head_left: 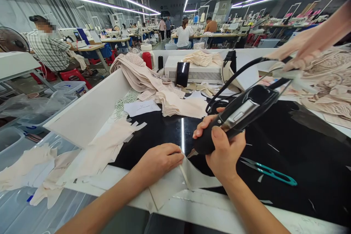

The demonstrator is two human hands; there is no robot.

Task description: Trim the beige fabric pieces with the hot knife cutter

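My right hand [226, 146] is wrapped round a black corded hand-held tool [244, 111] with a silver side plate, raised and tilted above the table. What the tool is I cannot make out for certain. My left hand [163, 161] has its fingers together on the edge of a thin pale fabric piece [197, 175] at the table's front edge. Part of that fabric lies under my left fingers and hangs over the edge. Teal thread snips [274, 173] lie to the right of my right hand on the black work surface [263, 197].
Another person's hand [298, 49] reaches in at upper right, blurred. Stacks of beige fabric [181, 104] and a phone [182, 74] sit ahead. Cut pieces [106, 146] lie left, by the white side wall [93, 111]. A person in a checked shirt [48, 49] sits far left.
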